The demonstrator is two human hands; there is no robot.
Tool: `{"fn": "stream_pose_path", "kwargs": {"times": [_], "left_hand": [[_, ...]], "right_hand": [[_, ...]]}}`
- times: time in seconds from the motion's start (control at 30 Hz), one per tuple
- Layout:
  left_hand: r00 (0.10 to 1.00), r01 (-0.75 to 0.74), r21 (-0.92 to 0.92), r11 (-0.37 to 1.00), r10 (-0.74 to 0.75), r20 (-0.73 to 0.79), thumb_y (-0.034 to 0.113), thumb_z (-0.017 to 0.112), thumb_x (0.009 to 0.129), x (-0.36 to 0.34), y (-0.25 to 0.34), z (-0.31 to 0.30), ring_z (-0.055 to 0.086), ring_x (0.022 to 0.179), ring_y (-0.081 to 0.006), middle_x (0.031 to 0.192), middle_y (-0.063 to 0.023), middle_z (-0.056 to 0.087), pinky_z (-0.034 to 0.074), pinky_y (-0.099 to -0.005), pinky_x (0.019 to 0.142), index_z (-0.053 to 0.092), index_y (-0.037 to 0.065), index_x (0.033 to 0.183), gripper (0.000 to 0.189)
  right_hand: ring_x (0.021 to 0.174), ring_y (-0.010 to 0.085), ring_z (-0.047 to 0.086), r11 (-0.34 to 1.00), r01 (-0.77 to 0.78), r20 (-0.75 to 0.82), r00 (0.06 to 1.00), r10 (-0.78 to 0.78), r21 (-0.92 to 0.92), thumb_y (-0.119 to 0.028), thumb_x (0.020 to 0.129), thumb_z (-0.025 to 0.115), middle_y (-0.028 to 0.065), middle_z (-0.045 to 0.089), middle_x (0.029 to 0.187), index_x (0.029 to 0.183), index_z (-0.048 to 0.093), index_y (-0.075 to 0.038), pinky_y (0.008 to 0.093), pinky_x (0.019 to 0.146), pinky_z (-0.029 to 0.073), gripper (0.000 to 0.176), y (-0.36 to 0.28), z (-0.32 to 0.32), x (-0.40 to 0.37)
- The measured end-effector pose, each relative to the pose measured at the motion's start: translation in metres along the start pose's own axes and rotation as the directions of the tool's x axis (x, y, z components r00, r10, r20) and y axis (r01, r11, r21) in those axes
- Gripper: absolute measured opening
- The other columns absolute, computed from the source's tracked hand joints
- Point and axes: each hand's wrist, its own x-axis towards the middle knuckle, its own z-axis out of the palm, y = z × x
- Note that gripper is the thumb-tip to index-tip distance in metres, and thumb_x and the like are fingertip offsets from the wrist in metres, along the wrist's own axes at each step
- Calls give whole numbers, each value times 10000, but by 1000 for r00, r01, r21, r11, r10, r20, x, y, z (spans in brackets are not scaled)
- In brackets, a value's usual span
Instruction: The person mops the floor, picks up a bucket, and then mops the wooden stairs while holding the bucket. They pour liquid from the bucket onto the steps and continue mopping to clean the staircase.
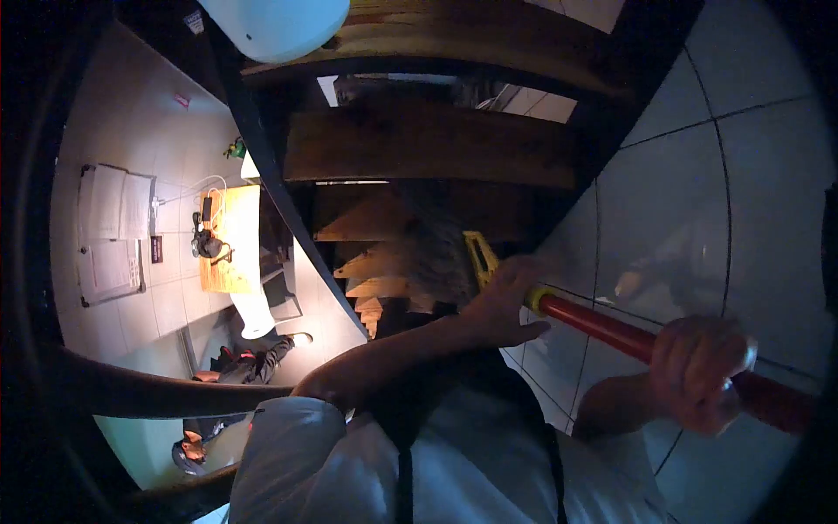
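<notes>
A mop with a red handle (602,329) lies across in front of me. Its yellow clamp (478,255) points toward the wooden stair treads (428,148), and the greyish strands (434,258) beside it are blurred and dark. My left hand (506,301) is closed around the mop's neck, between the clamp and a yellow collar on the handle. Farther up the handle, my right hand (703,371) is wrapped round it in a fist. The strands seem to be against a tread, but the dim light hides the contact.
Dark stair stringers (279,175) flank the treads. Grey tiled wall (672,218) rises on the right. A pale rounded object (278,24) is at the top. Down to the left are a lit wooden table (236,244), a person in dark clothes (253,360) and a dark railing (175,389).
</notes>
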Motion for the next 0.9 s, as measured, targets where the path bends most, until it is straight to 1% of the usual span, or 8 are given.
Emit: {"fn": "stream_pose_path", "kwargs": {"times": [0.1,0.13,0.17,0.3,0.33,0.47,0.6,0.9], "left_hand": [[998,2,208,978,11,-62,299,824,680,25,5,-49,415,1268,-380,1325,-232,432,354,-446,1066,349,-1,1366,886],[955,190,101,977,-160,-252,310,836,670,40,35,-97,417,1272,-360,1309,-214,448,327,-441,1088,339,-19,1361,913],[835,-55,196,979,153,-528,305,848,668,55,21,-126,433,1252,-327,1305,-192,453,319,-432,1088,356,-14,1352,901],[533,32,520,854,425,-732,345,809,749,92,65,-280,404,1273,-311,1314,-182,453,349,-451,1054,376,23,1356,812],[552,309,638,705,414,-724,402,773,778,93,72,-305,411,1283,-353,1358,-219,425,342,-460,1067,354,78,1405,821],[794,330,600,728,129,-594,377,723,840,114,52,-347,390,1323,-333,1431,-220,392,320,-443,1087,365,107,1425,737],[792,342,578,741,104,-602,420,687,838,126,39,-382,590,1124,-312,1271,-175,582,435,-397,971,485,150,1342,606],[821,425,542,725,-57,-568,370,685,845,130,51,-388,637,803,-265,842,-131,668,471,-383,770,593,33,870,350]], "right_hand": [[399,142,469,989,83,43,996,-78,-121,-146,817,601,32,529,564,675,503,-78,314,387,397,185,3,-9,-19],[372,129,426,973,116,-105,985,-139,-200,-140,828,555,24,480,514,680,493,-70,295,358,346,175,6,4,-33],[344,116,382,950,139,-246,946,-211,-280,-133,840,508,16,431,464,684,484,-62,276,329,295,173,7,8,-46],[343,126,381,973,107,-135,981,-137,-205,-138,857,490,14,426,479,795,510,-27,290,337,313,129,-21,5,-61],[342,125,380,969,120,-176,971,-160,-216,-136,859,492,14,427,480,810,512,-21,290,338,316,126,-23,10,-64],[338,117,376,944,142,-269,936,-226,-299,-145,873,496,14,430,478,810,518,-19,293,335,324,142,-30,10,-70],[364,142,431,947,127,-322,920,-223,-294,-151,859,538,46,492,517,750,524,-27,324,357,382,166,-35,11,-87],[351,138,431,918,203,-214,934,-287,-341,-181,866,499,28,461,478,673,461,-87,303,350,370,218,-62,7,-112]]}}
